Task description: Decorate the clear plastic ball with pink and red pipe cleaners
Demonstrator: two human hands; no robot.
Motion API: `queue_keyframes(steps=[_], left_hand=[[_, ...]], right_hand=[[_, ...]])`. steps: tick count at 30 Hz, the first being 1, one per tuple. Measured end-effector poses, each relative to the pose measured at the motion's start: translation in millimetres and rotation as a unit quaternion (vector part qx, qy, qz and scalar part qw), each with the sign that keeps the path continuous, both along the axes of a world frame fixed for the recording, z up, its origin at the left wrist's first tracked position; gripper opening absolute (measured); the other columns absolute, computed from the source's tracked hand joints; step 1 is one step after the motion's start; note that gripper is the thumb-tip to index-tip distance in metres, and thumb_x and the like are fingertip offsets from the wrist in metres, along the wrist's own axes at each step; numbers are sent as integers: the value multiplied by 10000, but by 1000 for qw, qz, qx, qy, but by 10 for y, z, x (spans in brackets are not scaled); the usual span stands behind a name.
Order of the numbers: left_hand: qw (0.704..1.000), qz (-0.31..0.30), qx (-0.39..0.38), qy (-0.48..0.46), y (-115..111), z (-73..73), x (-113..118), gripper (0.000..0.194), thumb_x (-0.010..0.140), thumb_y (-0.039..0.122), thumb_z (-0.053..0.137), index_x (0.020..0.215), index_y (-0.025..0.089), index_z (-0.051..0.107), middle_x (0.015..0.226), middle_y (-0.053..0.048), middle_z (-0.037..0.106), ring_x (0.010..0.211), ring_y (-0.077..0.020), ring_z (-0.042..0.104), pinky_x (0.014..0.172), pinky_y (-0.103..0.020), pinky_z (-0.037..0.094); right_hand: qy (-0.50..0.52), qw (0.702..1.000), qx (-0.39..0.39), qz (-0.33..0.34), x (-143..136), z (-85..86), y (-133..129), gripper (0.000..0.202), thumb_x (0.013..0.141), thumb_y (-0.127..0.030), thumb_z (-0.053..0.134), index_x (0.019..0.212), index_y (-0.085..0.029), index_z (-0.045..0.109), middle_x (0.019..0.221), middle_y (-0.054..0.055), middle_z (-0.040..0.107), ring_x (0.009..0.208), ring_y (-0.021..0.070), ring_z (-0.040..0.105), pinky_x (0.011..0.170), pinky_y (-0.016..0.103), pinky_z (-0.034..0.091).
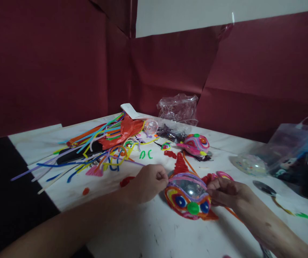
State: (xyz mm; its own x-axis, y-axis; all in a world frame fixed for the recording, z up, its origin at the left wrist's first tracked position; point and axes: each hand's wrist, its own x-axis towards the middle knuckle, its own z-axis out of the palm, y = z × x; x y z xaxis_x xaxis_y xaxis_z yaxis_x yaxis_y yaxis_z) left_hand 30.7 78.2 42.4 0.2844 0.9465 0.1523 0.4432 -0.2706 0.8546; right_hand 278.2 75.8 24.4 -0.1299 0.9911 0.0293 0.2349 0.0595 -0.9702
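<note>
A: Left hand (147,183)?
B: Forearm comes in from the lower left, bare, lying low and pointing up-right. Hand curled into a loose fist, knuckles up, thumb and forefinger pinched together at the right end.
A: Right hand (227,195)?
B: Forearm enters from the lower right corner, bare, angled up-left. Fingers bent and bunched, fingertips pointing left toward the other hand, back of the hand up.
A: Hands touching?
B: No, apart, roughly level, facing each other.
</note>
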Motion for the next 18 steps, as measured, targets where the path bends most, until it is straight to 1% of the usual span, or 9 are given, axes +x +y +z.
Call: queue_keyframes(steps=[3, 5, 6, 8, 10, 11, 13, 15, 18], left_hand=[[1000, 0, -2, -3, 3, 79, -4, 98, 682, 210, 538, 601, 154, 542, 520, 47, 487, 507, -80, 438, 476, -195, 292], [1000, 7, -6, -11, -1, 149, 8, 130, 709, 262, 540, 633, 157, 547, 529, 37, 508, 507, -92, 465, 481, -203, 320], [1000, 17, -5, -17, -5, 181, 22, 138, 718, 285, 543, 674, 156, 558, 574, 22, 541, 534, -103, 493, 503, -211, 348], [998, 48, 8, -26, -15, 227, 66, 204, 703, 332, 591, 793, 149, 578, 773, -29, 611, 683, -139, 557, 603, -240, 407], [997, 62, 20, -39, -19, 236, 126, 364, 649, 369, 670, 922, 148, 573, 982, -72, 612, 872, -187, 563, 729, -276, 424], [997, 57, 19, -51, -19, 226, 158, 432, 624, 378, 701, 964, 149, 563, 1026, -80, 609, 924, -205, 556, 768, -291, 423], [997, 27, 5, -75, -11, 191, 216, 470, 615, 376, 721, 992, 152, 555, 1012, -80, 628, 916, -213, 568, 777, -304, 434], [995, 10, -18, -94, 1, 153, 260, 432, 615, 350, 726, 961, 149, 564, 956, -74, 647, 866, -207, 582, 749, -299, 448], [991, 11, -48, -123, 17, 119, 291, 350, 607, 305, 730, 881, 152, 575, 872, -51, 656, 812, -192, 583, 708, -278, 452]], right_hand=[[-17, 1000, 5, -7, -42, 50, -15, 320, 595, -458, 727, 609, -161, 609, 559, 15, 547, 526, 159, 457, 493, 249, 374], [-29, 1000, 2, -8, -78, 116, -40, 321, 571, -456, 723, 595, -157, 612, 562, 21, 549, 529, 164, 457, 495, 254, 377], [-34, 999, 0, -7, -96, 148, -55, 325, 563, -459, 721, 585, -155, 609, 563, 25, 550, 533, 168, 462, 498, 258, 385], [-42, 999, 0, -8, -131, 197, -81, 333, 563, -470, 716, 580, -156, 605, 571, 28, 555, 545, 177, 476, 511, 266, 406], [-48, 999, 3, -11, -162, 217, -105, 337, 586, -477, 713, 580, -162, 595, 575, 22, 551, 559, 182, 486, 529, 271, 425], [-49, 999, 4, -12, -179, 218, -117, 339, 602, -481, 711, 584, -164, 592, 581, 20, 552, 569, 184, 492, 540, 274, 433], [-45, 999, 3, -16, -216, 216, -140, 354, 625, -503, 701, 594, -170, 582, 589, 18, 553, 581, 192, 502, 555, 284, 448], [-38, 999, 1, -23, -255, 217, -162, 376, 629, -531, 687, 599, -174, 572, 588, 21, 558, 582, 200, 513, 554, 289, 456], [-30, 999, 3, -42, -292, 221, -184, 392, 599, -541, 702, 594, -171, 574, 564, 28, 562, 549, 191, 509, 504, 261, 432]])
